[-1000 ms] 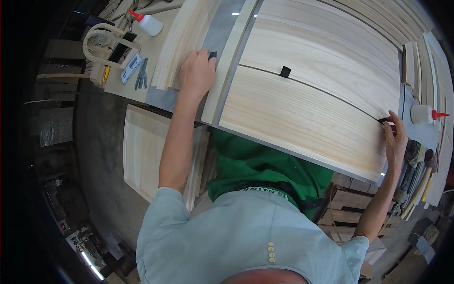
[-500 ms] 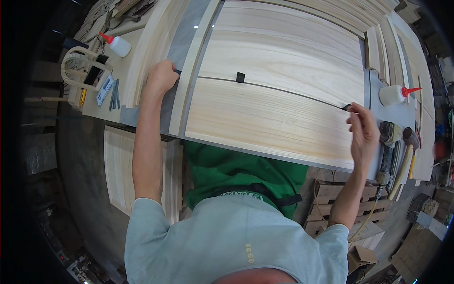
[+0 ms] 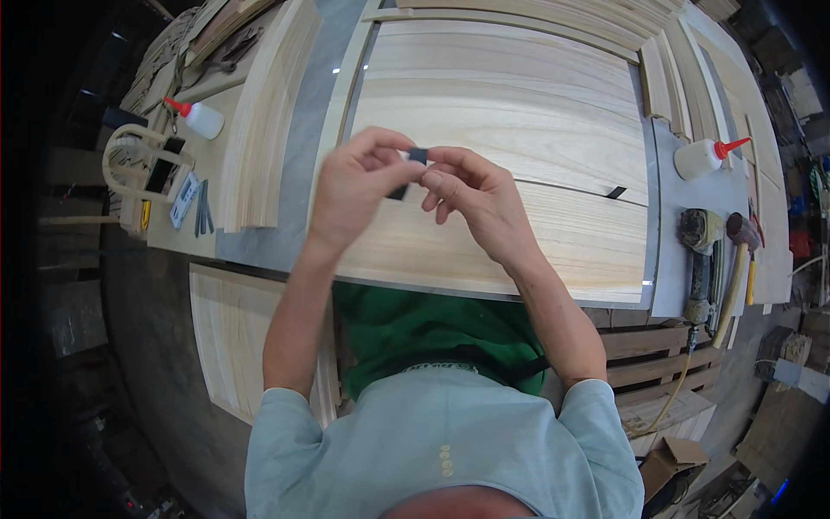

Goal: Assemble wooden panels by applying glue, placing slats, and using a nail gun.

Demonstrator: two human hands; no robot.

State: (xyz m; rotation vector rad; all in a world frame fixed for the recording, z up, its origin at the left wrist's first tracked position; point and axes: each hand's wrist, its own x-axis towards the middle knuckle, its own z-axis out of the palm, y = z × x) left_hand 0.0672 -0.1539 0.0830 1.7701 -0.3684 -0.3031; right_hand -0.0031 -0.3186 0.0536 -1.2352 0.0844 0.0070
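Note:
My left hand [image 3: 353, 186] and my right hand [image 3: 484, 199] meet over a pale wooden panel [image 3: 553, 112], fingertips close together. A small black strip [image 3: 399, 191] shows below my left thumb, pinched in that hand. Between the two index fingertips is another black piece [image 3: 418, 155]; whether it is held or stands in the panel's seam I cannot tell. The right thumb and index finger are bent into a pinch, and what they grip is hidden. Farther right, a black strip [image 3: 616, 192] sticks up at the seam, apart from both hands.
Stacked planks [image 3: 264, 130] lie to the left, beside a white glue bottle [image 3: 204, 120] with a red tip. Another glue bottle [image 3: 699, 160], a power tool [image 3: 699, 251] and a hammer [image 3: 740, 233] lie on the right. Wooden rails [image 3: 519, 30] line the panel's far side.
My left hand has moved right from beside the planks to the panel. My right hand has left the right-hand strip and come in to meet it. The view has shifted a little.

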